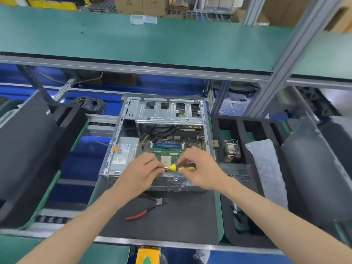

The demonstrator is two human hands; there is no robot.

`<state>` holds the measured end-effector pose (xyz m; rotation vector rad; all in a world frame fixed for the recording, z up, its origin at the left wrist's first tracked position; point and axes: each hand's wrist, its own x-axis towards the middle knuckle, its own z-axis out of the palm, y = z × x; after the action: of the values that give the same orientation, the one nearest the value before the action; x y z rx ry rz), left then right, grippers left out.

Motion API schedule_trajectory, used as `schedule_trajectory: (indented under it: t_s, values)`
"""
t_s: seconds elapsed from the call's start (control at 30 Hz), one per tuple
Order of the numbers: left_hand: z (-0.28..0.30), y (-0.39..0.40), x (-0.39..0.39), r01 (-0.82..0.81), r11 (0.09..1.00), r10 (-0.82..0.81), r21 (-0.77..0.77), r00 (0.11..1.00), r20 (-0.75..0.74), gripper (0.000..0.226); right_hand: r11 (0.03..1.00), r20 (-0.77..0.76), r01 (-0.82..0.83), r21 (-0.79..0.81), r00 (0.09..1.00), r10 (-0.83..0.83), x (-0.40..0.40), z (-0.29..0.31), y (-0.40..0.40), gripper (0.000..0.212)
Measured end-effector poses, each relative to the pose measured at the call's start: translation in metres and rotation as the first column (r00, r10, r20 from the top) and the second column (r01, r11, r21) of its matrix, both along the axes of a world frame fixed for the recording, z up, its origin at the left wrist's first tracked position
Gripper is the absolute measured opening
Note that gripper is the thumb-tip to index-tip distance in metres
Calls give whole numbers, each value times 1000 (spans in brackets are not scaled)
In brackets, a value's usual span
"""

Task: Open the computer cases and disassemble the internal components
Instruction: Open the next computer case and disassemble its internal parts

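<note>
Yellow screwdriver [180, 167] is pinched by both hands, left [141, 171] at the shaft, right [200, 168] round the handle. Slipping, its tip could gouge the board [171, 152].

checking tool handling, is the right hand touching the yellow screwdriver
Touching. The head view shows the right hand with fingers curled round the handle of the screwdriver, which lies sideways over the open computer case; the left hand pinches its tip end.

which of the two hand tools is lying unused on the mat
The red-handled pliers, on the dark mat in front of the open computer case. The yellow-and-black screwdriver is held by both hands above the case.
</note>
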<state>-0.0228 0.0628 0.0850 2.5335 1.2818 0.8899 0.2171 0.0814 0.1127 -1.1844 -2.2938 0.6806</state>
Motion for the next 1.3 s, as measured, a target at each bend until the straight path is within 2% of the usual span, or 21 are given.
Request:
schedule_trajectory:
  t_s: [0.1, 0.2, 0.27, 0.33, 0.57, 0.7, 0.77, 0.83, 0.9, 0.97, 1.03, 1.17, 1.23, 1.3]
  values:
    - [-16, -21, -4, 102, 992, -99, 74, 994, -48, 23, 957, 109, -97, 274, 992, 70, 8, -18, -32, 17]
    - [-37, -37, -7, 183, 982, -176, 38, 973, -151, 15, 905, 204, -191, 381, 972, 119, 15, -45, -57, 16]
    - [-50, -45, -5, 215, 975, -223, -65, 953, -206, 40, 904, 283, -221, 366, 952, 118, 20, -63, -69, 15]
    - [-61, -50, -1, 223, 968, -245, -115, 940, -237, 50, 927, 341, -205, 314, 936, 91, 24, -77, -76, 14]
    - [-96, -54, 22, 220, 945, -271, -241, 941, -202, 33, 976, 533, -141, 165, 846, 32, 26, -99, -86, 28]
    - [-110, -57, 33, 207, 947, -272, -245, 923, -273, 35, 989, 618, -113, 91, 786, 33, 29, -104, -88, 32]
    - [-108, -58, 37, 192, 960, -252, -205, 910, -329, 39, 992, 631, -115, 43, 774, 62, 27, -102, -85, 24]
    - [-99, -58, 41, 200, 969, -235, -148, 929, -285, 34, 982, 577, -170, 84, 812, 91, 22, -93, -83, 17]
    - [-83, -53, 41, 257, 964, -266, -70, 941, -210, 16, 954, 447, -207, 218, 890, 91, 15, -76, -78, 9]
    - [-63, -45, 39, 284, 958, -274, 38, 947, -168, 8, 917, 306, -194, 349, 948, 84, 8, -58, -69, 8]
    - [-42, -31, 36, 226, 968, -216, 108, 971, -100, 10, 903, 191, -121, 413, 981, 44, 3, -40, -52, 10]
    - [-9, 10, 26, 44, 992, -47, 115, 999, 24, 11, 966, 98, 20, 257, 994, -47, -3, -18, -8, 11]
    - [-1, 33, 22, -34, 999, 34, 28, 999, 5, 9, 988, 95, 80, 132, 991, -93, -7, -16, 13, 16]
    - [1, 56, 18, -110, 987, 100, -114, 991, -90, 13, 991, 87, 130, 8, 988, -131, -11, -19, 33, 19]
